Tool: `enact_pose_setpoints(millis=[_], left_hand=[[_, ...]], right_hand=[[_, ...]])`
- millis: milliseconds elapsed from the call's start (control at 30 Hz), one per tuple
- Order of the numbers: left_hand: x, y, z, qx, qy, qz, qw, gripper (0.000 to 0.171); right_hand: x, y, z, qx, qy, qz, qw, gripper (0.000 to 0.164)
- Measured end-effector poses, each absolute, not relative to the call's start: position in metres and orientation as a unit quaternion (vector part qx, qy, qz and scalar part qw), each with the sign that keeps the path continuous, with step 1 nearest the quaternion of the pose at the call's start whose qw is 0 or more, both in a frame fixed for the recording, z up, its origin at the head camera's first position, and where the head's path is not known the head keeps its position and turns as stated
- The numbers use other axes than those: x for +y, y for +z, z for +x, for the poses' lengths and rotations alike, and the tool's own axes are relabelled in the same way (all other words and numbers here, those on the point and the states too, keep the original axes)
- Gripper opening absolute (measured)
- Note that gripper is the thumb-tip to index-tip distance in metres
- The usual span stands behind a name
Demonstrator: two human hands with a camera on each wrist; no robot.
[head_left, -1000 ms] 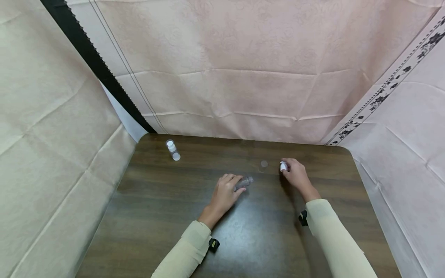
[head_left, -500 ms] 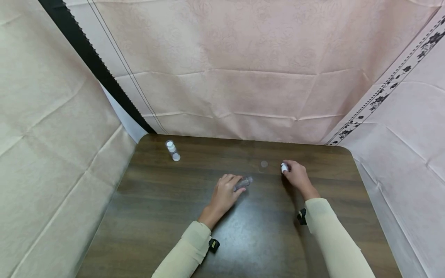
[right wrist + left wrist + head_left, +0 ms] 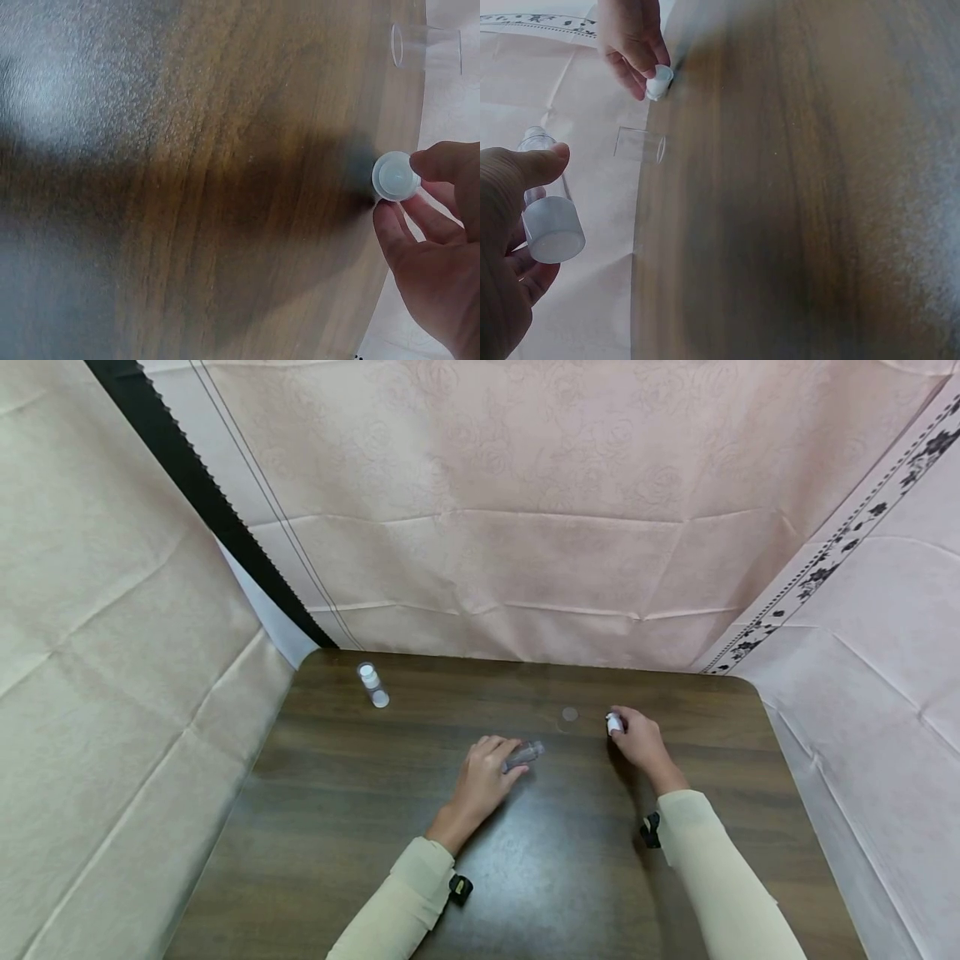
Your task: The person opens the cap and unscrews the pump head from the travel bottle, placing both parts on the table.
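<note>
My left hand (image 3: 480, 779) holds a small clear bottle (image 3: 522, 756) between thumb and fingers, tilted with its neck pointing away to the right. In the left wrist view its white base (image 3: 555, 229) faces the camera, and the neck at the other end carries no top. Farther right, my right hand (image 3: 641, 745) pinches a small white pump top (image 3: 614, 722) just above the table. The right wrist view shows the round underside of that pump top (image 3: 397, 177). Between the hands, toward the back, a clear cylindrical cap (image 3: 570, 714) stands on the table.
A second small bottle (image 3: 373, 685) with white parts and a clear cover stands at the table's back left. The dark wooden table (image 3: 330, 827) ends at a pale cloth (image 3: 525, 560) behind, with more cloth hanging at both sides.
My right hand has shifted slightly toward me with the pump top, which has tilted a little. The left hand and its bottle have hardly moved.
</note>
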State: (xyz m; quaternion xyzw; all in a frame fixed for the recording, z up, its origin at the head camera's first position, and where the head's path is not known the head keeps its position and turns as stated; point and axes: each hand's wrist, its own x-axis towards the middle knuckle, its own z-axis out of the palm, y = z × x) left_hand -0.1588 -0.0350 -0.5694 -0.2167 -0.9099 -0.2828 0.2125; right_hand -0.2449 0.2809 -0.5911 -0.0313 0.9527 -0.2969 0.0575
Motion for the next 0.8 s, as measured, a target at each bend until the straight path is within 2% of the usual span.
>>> enact_pose_setpoints(millis=[333, 633, 800], left_hand=[[-0.036, -0.567, -0.164, -0.912, -0.287, -0.212, 0.202, 0.039], [-0.038, -0.564, -0.180, -0.905, -0.313, -0.202, 0.207, 0.039], [-0.036, -0.561, -0.194, -0.901, -0.325, -0.203, 0.203, 0.039]], right_hand=[[0.283, -0.585, -0.242, 0.949, -0.312, -0.032, 0.034, 0.046], [0.291, -0.575, -0.229, 0.951, -0.306, -0.030, 0.010, 0.048], [0.291, -0.568, -0.220, 0.948, -0.314, -0.041, -0.024, 0.046]])
